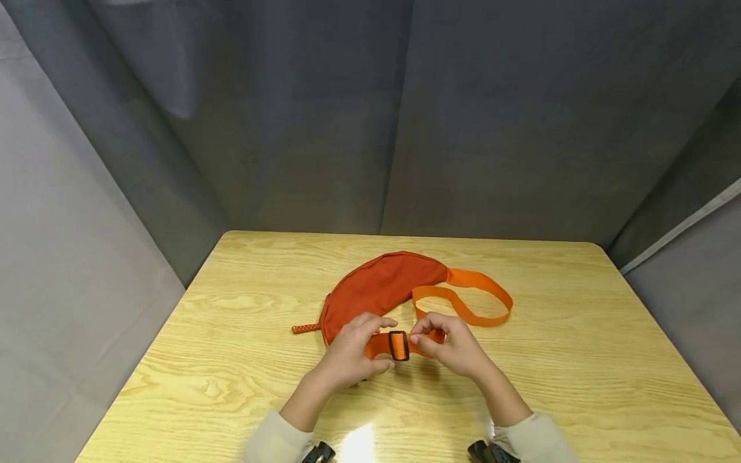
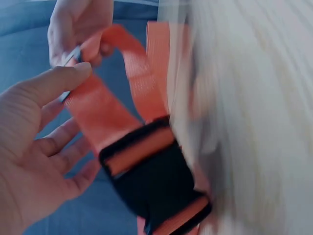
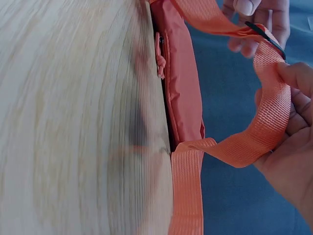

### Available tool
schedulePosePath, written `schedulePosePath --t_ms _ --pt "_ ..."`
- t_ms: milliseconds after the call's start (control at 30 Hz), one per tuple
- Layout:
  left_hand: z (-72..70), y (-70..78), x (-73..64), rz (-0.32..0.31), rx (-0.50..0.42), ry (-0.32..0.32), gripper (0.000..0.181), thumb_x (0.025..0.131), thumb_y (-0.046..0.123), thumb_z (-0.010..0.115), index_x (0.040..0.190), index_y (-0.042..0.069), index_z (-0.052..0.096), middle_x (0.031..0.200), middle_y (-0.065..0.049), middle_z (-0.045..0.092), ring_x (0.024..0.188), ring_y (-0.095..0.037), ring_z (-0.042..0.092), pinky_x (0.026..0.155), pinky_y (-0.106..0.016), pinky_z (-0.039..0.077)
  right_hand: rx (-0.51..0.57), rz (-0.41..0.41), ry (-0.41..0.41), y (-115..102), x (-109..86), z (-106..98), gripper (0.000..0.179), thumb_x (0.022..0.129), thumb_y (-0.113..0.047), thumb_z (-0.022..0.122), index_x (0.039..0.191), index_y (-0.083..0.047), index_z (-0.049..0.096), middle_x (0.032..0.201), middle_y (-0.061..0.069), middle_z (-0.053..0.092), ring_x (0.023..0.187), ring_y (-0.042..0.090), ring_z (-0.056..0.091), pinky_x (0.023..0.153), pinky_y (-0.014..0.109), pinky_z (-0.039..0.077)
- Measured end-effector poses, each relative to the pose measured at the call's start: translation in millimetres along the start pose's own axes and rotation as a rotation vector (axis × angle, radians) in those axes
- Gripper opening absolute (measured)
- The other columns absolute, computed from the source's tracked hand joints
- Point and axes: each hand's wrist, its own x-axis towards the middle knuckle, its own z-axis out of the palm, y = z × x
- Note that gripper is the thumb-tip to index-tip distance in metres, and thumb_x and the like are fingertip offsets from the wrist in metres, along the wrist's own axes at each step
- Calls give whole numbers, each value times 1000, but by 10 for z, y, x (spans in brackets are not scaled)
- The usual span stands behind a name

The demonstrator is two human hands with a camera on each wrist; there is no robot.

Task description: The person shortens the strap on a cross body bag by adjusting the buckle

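A red waist bag (image 1: 382, 286) with an orange webbing strap (image 1: 483, 283) lies on the table. Thumb and index finger of my left hand (image 1: 347, 352) hold the edges of a black strap slider (image 1: 399, 346). Just right of the slider, my right hand (image 1: 456, 347) pinches the strap between thumb and fingers. The right wrist view shows this webbing (image 3: 274, 103) bowed in a loop beside the right palm. A black side-release buckle (image 2: 151, 171), fastened on the strap, hangs below the left fingers in the left wrist view; the head view mostly hides it.
The bag rests on a light wood-grain table (image 1: 579, 360). A patterned cord pull (image 1: 305, 328) sticks out at the bag's left end. Grey curtains (image 1: 486, 128) stand behind the table and at both sides. The strap's far loop lies right of the bag.
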Motion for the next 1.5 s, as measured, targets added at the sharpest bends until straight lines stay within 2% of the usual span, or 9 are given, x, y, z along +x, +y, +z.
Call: schedulePosePath --t_ms 167,300,400,533,633,967,1167,1367,1500 --pt "79 39 36 29 45 85 61 66 18 86 119 12 58 111 2 59 103 -16 54 86 -43 39 59 -12 23 37 34 50 7 81 6 67 81 0 63 70 2 58 59 15 47 52 26 41" --pt "92 16 42 34 -37 122 52 65 10 85 111 10 60 104 2 60 98 -15 56 87 -37 43 41 -4 8 243 20 65 5 83 -4 68 85 -6 65 72 -3 59 61 14 49 54 27 43" --pt "57 10 32 28 -95 117 50 65 5 84 109 9 61 103 2 60 97 -16 57 86 -34 45 -33 10 -56 308 2 4 10 85 -14 69 94 -10 66 74 -6 59 64 12 52 57 28 45" --pt "9 -5 5 30 -104 88 53 63 10 86 110 11 61 103 4 59 96 -14 56 85 -32 45 -47 30 -134 128 -23 -110 15 85 -10 68 98 -5 66 72 -1 59 64 14 53 57 30 46" --pt "8 -31 -10 55 -120 62 58 60 16 87 111 12 62 103 6 59 94 -11 55 83 -30 46 25 35 -141 1 -42 -150 8 85 -1 66 93 0 67 69 5 59 61 14 51 55 30 45" --pt "54 -53 -7 85 -164 51 55 62 14 88 111 15 63 103 7 59 94 -11 55 83 -31 45 253 100 -186 143 -79 -120 9 88 5 58 95 7 64 72 17 59 58 7 46 51 22 41" --pt "79 -48 -3 87 -208 65 55 60 11 88 110 14 65 102 6 60 93 -11 56 81 -31 47 271 151 -184 292 -74 -45 10 90 -3 59 97 2 65 74 12 59 58 8 46 51 23 41" --pt "117 -81 19 108 -226 71 54 61 12 88 110 15 65 101 8 60 93 -8 55 82 -27 46 324 125 -211 263 -34 7 11 91 -2 58 99 3 64 82 25 61 62 11 50 54 28 45" --pt "122 -83 20 100 -251 72 54 60 11 88 109 14 65 100 7 60 92 -9 56 80 -28 47 237 109 -180 186 -33 -15 13 90 1 59 101 3 65 88 20 63 71 14 55 60 29 47"
